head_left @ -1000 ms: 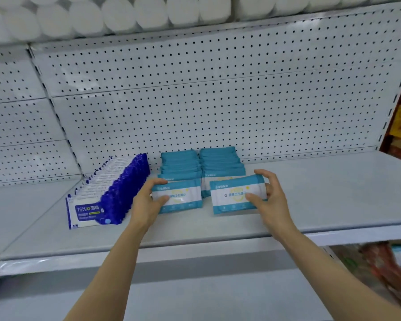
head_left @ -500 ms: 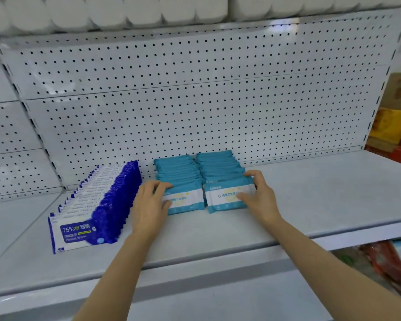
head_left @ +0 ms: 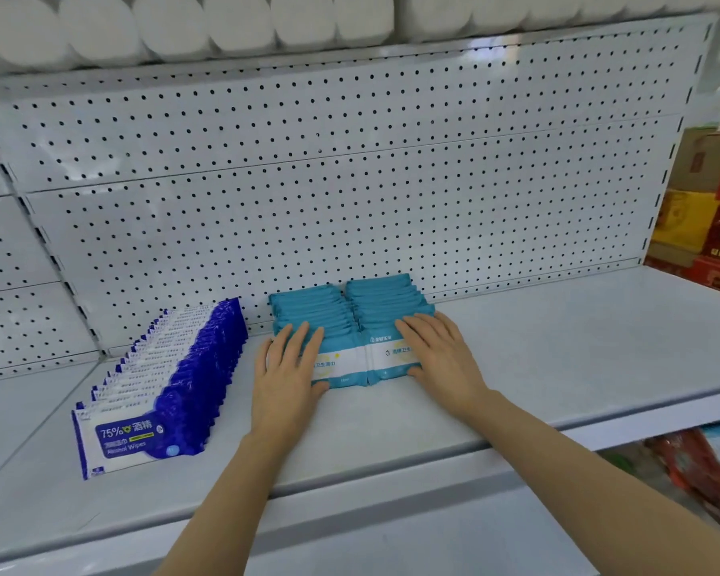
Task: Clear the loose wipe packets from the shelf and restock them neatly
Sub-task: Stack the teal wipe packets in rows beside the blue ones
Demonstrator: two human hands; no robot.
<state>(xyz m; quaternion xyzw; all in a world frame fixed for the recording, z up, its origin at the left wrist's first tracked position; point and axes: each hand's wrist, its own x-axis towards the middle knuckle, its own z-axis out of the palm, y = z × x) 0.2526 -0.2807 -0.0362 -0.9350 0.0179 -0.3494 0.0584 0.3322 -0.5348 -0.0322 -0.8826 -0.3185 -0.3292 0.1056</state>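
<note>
White pegboard back panel (head_left: 350,180) w/ a white metal shelf (head_left: 578,347) in front; toilet-roll packs (head_left: 225,22) on the tier above, red/yellow cartons (head_left: 707,226) far right. On the shelf, left: a row of dark-blue alcohol wipe packs (head_left: 171,392) standing on edge, front label facing out. Centre: two rows of teal wipe packets (head_left: 350,322), side by side & touching, running from the pegboard toward the shelf front. Each packet's long axis lies left-right, printed face toward the viewer, leaning back a bit. Left hand (head_left: 285,380) flat, fingers straight, pressing the left row's front packet (head_left: 333,363); right hand (head_left: 441,359) likewise flat on the right row's front packet (head_left: 391,355), nothing gripped. Packets look light, soft, slick film, prob squashy; best held by the short ends or pressed flat on the face, else the row may fan or slide
</note>
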